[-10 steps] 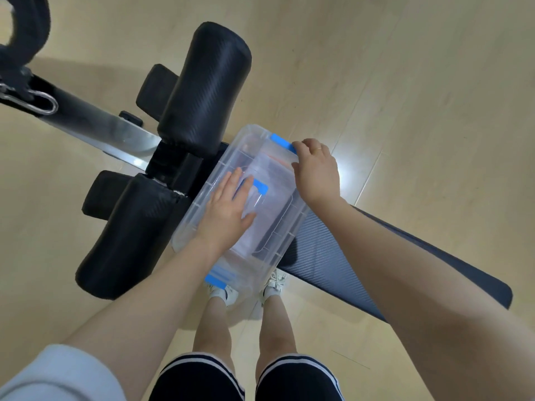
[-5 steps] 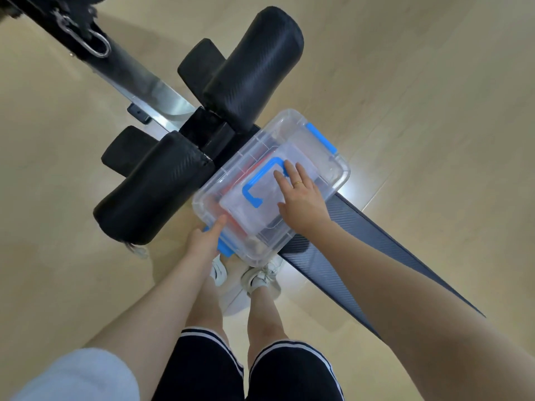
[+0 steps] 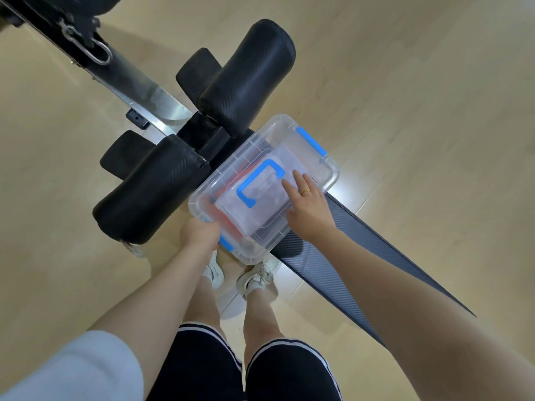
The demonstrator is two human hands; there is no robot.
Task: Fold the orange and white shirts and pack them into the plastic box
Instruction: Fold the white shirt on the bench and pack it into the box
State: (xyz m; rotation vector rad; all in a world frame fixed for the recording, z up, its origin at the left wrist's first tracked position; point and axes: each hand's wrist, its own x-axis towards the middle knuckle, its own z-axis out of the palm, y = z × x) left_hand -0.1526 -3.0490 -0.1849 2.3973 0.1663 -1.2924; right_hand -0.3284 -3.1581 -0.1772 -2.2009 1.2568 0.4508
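While the plastic box (image 3: pixel 324 180) sits lidded on the narrow end of the black bench pad (image 3: pixel 347 261), beside the foam rollers (image 3: pixel 162 195), the right hand (image 3: pixel 308 209) lies flat on the lid, fingers straight, next to the blue handle (image 3: pixel 254 180). The left hand (image 3: pixel 199 234) curls round the near blue latch (image 3: pixel 224 244) at the box's near corner. Orange shirt (image 3: pixel 223 209) and white shirt (image 3: pixel 260 204) show through the lid, packed inside. Here's the risk: that near corner overhangs the pad's edge, so a hard push on the latch could tip the box toward the floor. If the lid rides up on fabric, the latch may not catch.
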